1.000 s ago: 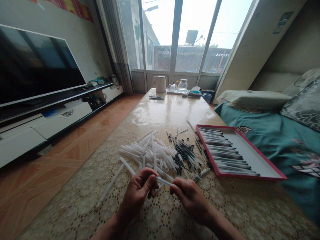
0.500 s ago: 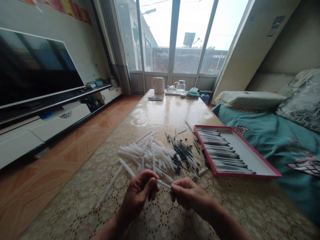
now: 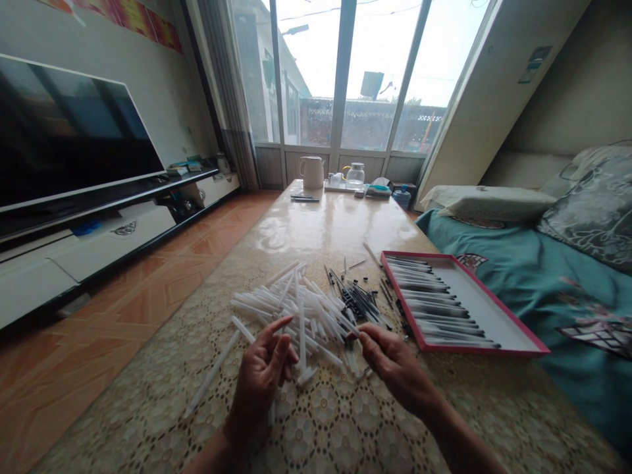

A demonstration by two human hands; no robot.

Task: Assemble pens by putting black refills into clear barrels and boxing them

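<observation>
My left hand [image 3: 265,363] is held over the near table, forefinger stretched out and apart from the thumb, other fingers loosely curled; it appears to hold nothing. Just right of it is a short translucent piece [image 3: 307,376], blurred. My right hand [image 3: 388,355] is closed in a pinch at the pile's right side, on what looks like the end of a white pen barrel [image 3: 351,325]; its fingertips partly hide it. Ahead of both hands spreads a heap of white pen barrels [image 3: 276,296]. Beside it lie dark pen refills [image 3: 363,299] with small black pieces.
A red-rimmed box [image 3: 494,296] with a row of pens [image 3: 434,296] stands at the table's right. Two white barrels [image 3: 212,375] lie apart at the left. At the far end are a pitcher [image 3: 312,172], a glass jug [image 3: 355,174] and a tissue pack [image 3: 379,189].
My hands have moved apart, and the white barrel stretched between them is no longer there. My left forefinger has straightened. My right hand has moved right and forward to the pile.
</observation>
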